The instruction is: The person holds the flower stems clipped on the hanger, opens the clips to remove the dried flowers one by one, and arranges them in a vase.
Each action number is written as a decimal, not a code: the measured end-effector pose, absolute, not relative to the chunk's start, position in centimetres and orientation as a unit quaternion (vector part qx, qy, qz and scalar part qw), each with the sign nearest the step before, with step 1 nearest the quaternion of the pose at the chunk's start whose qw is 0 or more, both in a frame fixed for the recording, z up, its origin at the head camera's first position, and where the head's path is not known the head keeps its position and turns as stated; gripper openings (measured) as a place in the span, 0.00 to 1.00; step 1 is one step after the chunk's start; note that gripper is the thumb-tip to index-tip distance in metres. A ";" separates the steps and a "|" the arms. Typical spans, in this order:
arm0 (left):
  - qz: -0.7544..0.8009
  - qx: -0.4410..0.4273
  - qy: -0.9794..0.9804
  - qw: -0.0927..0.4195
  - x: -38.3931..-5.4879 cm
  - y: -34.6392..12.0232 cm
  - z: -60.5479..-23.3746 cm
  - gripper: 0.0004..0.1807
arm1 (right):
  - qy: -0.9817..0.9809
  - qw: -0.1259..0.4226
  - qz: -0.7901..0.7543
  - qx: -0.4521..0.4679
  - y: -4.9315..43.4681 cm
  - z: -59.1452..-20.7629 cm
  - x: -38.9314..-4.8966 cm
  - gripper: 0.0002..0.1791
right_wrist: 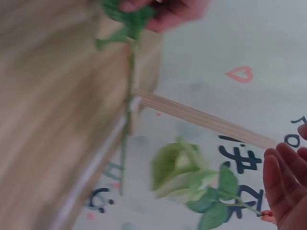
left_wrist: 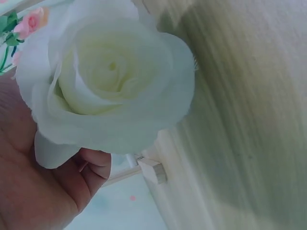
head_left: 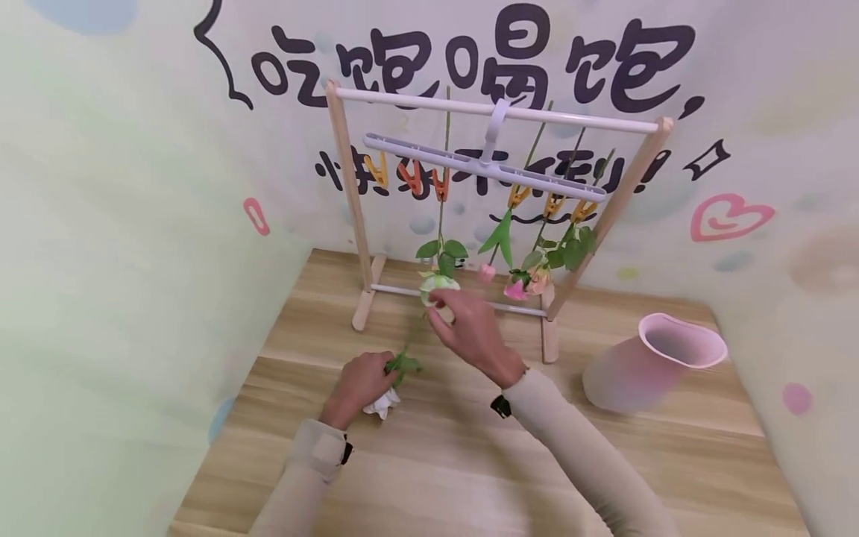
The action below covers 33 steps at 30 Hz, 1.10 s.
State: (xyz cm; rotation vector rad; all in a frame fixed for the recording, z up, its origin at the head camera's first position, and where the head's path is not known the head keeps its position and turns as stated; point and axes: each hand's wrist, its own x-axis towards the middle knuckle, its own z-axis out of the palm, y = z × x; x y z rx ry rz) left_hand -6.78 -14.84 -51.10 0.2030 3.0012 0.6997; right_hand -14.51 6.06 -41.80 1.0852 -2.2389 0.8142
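1. The left hand (head_left: 365, 380), lower centre-left of the head frame, gripped the white rose (head_left: 381, 403) by its leafy stem near the bloom, which faced the bottom edge.
2. The right hand (head_left: 473, 324), just right of centre, had its fingers loosely spread; it overlapped the pale green rose (head_left: 436, 283) (the right wrist view showed fingers and bloom apart).
3. That green rose hung head down at the centre from an orange clip (head_left: 441, 185).
4. Pink and peach flowers (head_left: 515, 289) hung right of centre, under the hanger (head_left: 429, 151).
5. A pink vase (head_left: 624, 377) stood at lower right.
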 end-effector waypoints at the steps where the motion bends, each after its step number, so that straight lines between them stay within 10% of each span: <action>1: 0.222 0.069 0.972 0.028 -6.8 -14.8 -50.9 0.08 | -0.828 0.246 0.294 0.410 6.4 -42.5 -14.1 0.09; 13: 0.191 0.124 0.972 0.058 -6.9 -14.1 -49.0 0.13 | -0.880 0.089 0.219 0.413 8.4 -49.1 -13.5 0.21; 33: 0.153 0.203 0.966 0.053 -6.3 -12.2 -47.2 0.08 | -0.882 0.066 0.192 0.425 10.7 -51.2 -12.2 0.10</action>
